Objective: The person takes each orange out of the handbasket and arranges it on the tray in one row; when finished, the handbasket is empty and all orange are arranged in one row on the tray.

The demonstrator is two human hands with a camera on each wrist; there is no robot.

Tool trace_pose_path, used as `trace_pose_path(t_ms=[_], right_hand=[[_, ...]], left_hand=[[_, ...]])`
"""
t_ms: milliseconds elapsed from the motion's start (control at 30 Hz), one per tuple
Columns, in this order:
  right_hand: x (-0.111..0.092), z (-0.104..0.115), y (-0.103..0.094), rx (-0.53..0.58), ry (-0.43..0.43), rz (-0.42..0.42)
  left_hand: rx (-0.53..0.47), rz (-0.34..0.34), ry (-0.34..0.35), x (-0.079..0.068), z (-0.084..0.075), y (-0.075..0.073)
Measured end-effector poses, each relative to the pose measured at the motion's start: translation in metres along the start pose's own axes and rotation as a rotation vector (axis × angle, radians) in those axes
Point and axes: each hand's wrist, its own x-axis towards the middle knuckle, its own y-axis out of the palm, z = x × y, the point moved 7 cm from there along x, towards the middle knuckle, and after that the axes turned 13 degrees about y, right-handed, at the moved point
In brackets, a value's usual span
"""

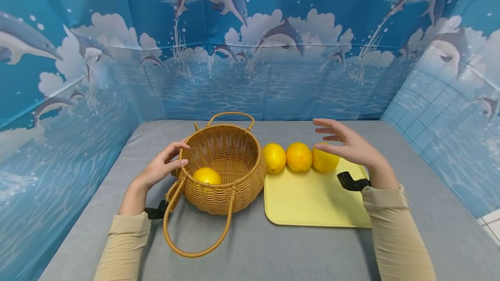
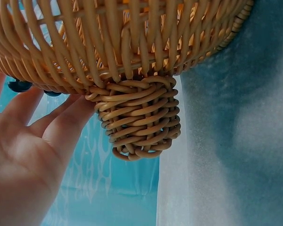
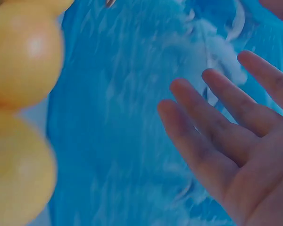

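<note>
A round wicker basket (image 1: 222, 198) stands on the grey surface, its front handle folded down and its rear handle up. One orange (image 1: 207, 176) lies inside it. My left hand (image 1: 162, 166) rests at the basket's left rim, thumb and fingertips over the edge. In the left wrist view the left palm (image 2: 26, 155) faces the camera beside the woven side lug (image 2: 139, 117), its fingertips partly hidden by the wicker. Over the rightmost orange (image 1: 325, 161) hovers my right hand (image 1: 349, 142), fingers spread and holding nothing. Two more oranges, a middle one (image 1: 299, 157) and a left one (image 1: 274, 158), complete the row.
The oranges sit along the back of a yellow tray (image 1: 312, 203), right of the basket and close against it. A blue dolphin-print curtain (image 1: 273, 86) encloses the grey table (image 1: 273, 255) at the back and sides.
</note>
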Motion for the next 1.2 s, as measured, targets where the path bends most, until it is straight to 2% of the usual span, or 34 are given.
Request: trace_pose_path(t_ms=[500,733,1000,1200], right_hand=[[0.037,0.108,0.029,-0.129,-0.189,0.183],[0.06,0.149,0.055,-0.193,-0.281,0.316],[0.083,0.17,0.118,-0.402,-0.266,0.537],[0.096,0.172,0.151,-0.466,-0.244,0.668]], left_hand=[[0.002,-0.001,-0.008,-0.001,0.002,0.0],[0.002,0.001,-0.002,0.0,0.002,-0.001],[-0.005,0.005,0.004,0.0,0.0,-0.002],[-0.032,0.003,0.011,0.001,0.0,-0.001]])
